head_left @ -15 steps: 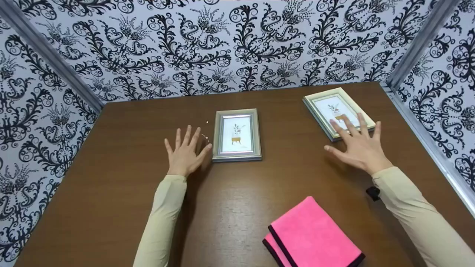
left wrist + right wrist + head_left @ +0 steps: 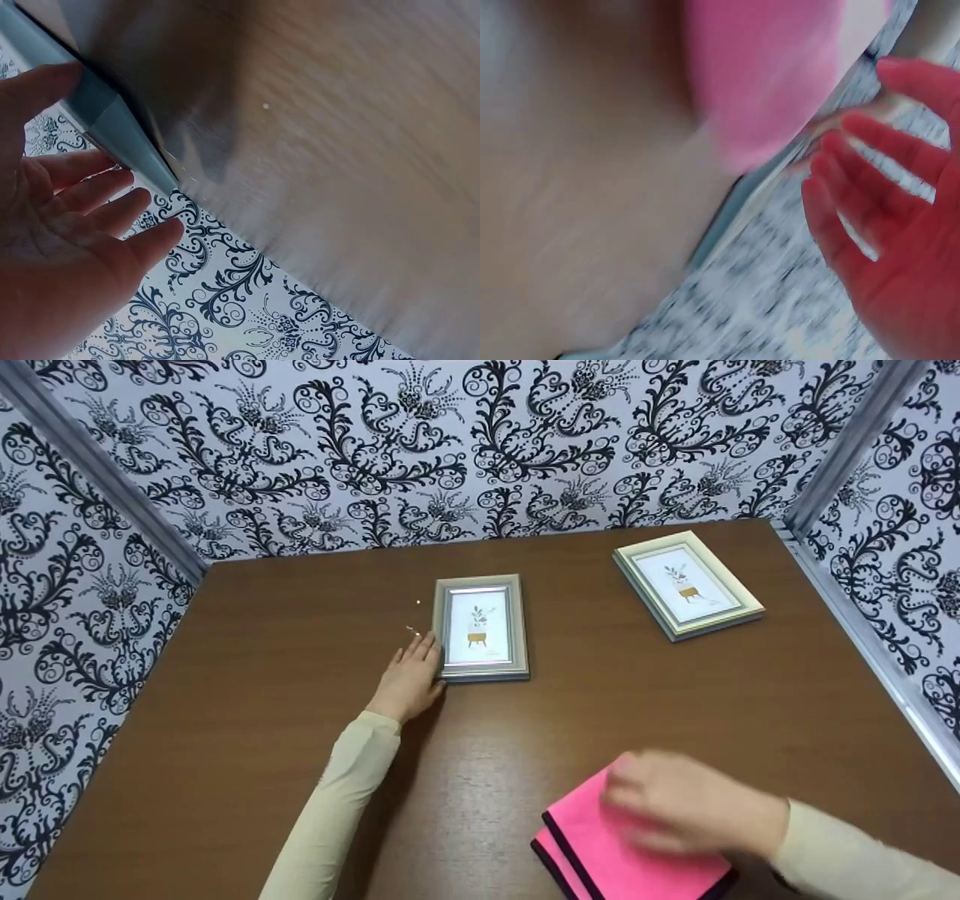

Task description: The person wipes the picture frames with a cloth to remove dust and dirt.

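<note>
From my remote seat, the head view gives me the whole brown table (image 2: 247,705), with the left hand (image 2: 407,679) lying along the left side of the middle picture frame (image 2: 517,630), its fingers extended and nearly straight. The left wrist view adds what that one hides: the palm, the loosely bent fingers and the thumb against the frame's side; I see touch, not a grip. Over the folded pink cloth (image 2: 660,877), at the near right of the table, the right hand (image 2: 675,802) is a blur from above, but its own wrist camera shows me half-bent, spread fingers holding nothing, a gap between them and the cloth. Only the head view shows me the prints: the middle frame's long axis runs away from me, its potted plant upright, while the second frame (image 2: 727,577), at far right, lies turned, its long axis slanting from far left to near right. Faint marks low on both prints are too small to read. Pale specks (image 2: 418,601) dot the wood left of the middle frame.
</note>
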`<state>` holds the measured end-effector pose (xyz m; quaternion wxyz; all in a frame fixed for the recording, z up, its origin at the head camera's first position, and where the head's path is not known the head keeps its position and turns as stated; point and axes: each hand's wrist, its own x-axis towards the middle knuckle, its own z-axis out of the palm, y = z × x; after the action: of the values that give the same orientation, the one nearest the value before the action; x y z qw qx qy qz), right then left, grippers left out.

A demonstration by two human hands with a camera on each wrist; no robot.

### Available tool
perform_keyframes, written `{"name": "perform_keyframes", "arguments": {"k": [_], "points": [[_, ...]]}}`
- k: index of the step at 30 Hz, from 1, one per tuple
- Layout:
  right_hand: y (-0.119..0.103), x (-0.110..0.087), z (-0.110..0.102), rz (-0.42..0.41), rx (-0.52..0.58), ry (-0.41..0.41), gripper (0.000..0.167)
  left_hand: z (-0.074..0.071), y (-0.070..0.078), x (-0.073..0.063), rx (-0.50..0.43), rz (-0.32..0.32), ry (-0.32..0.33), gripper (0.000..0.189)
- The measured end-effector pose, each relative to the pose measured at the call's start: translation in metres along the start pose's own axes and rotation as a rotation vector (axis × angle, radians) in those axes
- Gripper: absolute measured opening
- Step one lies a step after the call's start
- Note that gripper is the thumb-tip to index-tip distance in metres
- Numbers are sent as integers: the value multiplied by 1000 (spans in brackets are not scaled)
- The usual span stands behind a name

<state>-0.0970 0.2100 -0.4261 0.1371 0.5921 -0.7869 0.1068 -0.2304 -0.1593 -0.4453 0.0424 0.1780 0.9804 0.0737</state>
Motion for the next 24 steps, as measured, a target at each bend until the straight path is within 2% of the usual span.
{"name": "perform_keyframes", "arguments": {"k": [2, 6, 10, 14, 18, 21, 24], "points": [[-15, -3, 0, -38, 24, -65, 53, 0, 1, 1, 6, 7, 17, 62], [-30, -14, 2, -13, 9, -174, 79, 0, 3, 2, 24, 33, 44, 56], [-31, -20, 6, 31, -49, -247, 103, 2, 5, 3, 31, 72, 77, 41], [-25, -15, 11, 89, -73, -307, 127, 4, 5, 2, 16, 115, 142, 33], [-16, -1, 10, 154, -103, -408, 124, 5, 4, 2, -4, 135, 184, 30], [-5, 10, 9, 176, -148, -446, 105, 2, 3, 2, -18, 131, 177, 29], [9, 19, 11, 176, -192, -426, 85, -1, 3, 3, -21, 128, 170, 29]]}}
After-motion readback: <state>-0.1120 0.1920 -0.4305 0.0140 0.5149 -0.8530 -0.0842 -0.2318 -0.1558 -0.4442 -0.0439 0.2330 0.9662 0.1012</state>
